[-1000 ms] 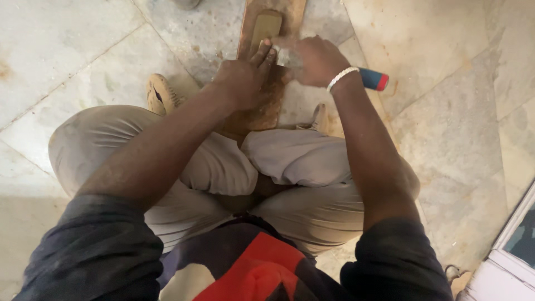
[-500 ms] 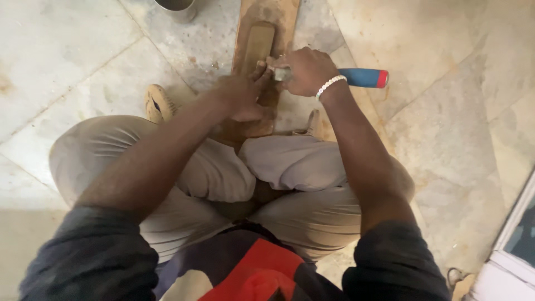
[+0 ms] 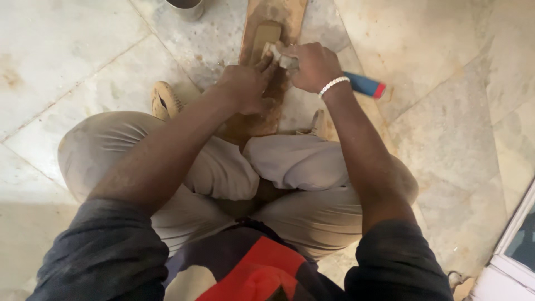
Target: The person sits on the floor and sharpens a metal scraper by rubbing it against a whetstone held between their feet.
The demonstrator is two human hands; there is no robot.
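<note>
Brown with dust, the wooden board runs from the frame's top centre down to the person's crossed legs. Their left hand presses on it, fingers together and flat. Just right of it, the right hand is clenched around a tool with a blue handle and red end that points toward the right; its working tip is hidden under the fingers. A grey stone block lies on the board above the hands. A metal cup is cut off at the top edge.
</note>
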